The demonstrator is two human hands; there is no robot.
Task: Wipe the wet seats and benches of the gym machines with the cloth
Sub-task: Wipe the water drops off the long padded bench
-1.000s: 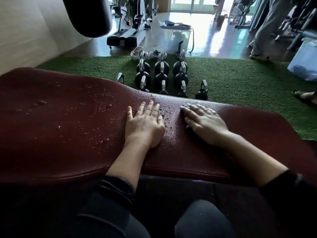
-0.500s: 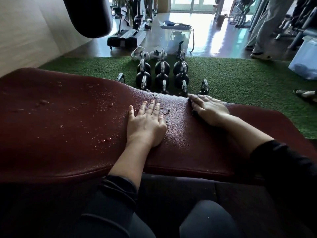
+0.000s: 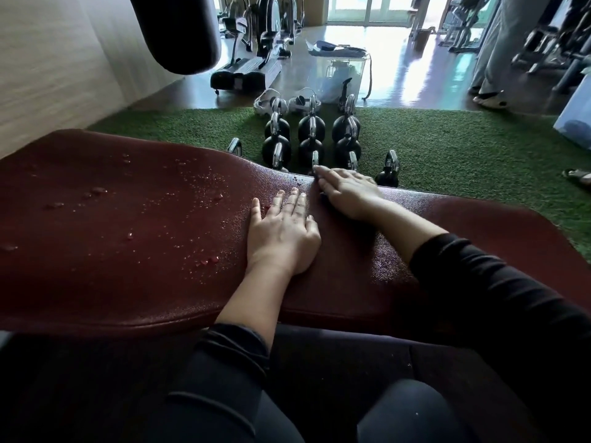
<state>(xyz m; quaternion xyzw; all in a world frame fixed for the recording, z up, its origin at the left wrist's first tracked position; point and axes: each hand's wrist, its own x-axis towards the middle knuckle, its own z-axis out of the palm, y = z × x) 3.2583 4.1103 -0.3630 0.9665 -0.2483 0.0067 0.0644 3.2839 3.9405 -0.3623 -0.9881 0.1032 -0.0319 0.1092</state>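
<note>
1. A dark red padded bench [image 3: 134, 251] runs across the head view, its surface beaded with water drops [image 3: 209, 260], thickest on the left half and around the middle
2. The left hand [image 3: 281, 231] lies palm down on the bench near its middle, fingers straight and slightly spread, pointing away from the person; it holds nothing
3. The right hand [image 3: 347, 191] lies flat at the far edge of the bench, fingers straight and close together, angled to the left; its fingertips [image 3: 318, 170] reach the edge
4. The two hands sit just beside each other without touching, the right one farther out
5. No cloth shows under or in either hand
6. Both forearms are bare, with black sleeves [image 3: 479, 282] pushed up
7. Beyond the bench, rows of black kettlebells [image 3: 311, 127] stand on green turf [image 3: 463, 148]
8. A black punching bag [image 3: 179, 30] hangs at upper left, and a clear plastic box [image 3: 343, 71] stands on the glossy floor behind the kettlebells
</note>
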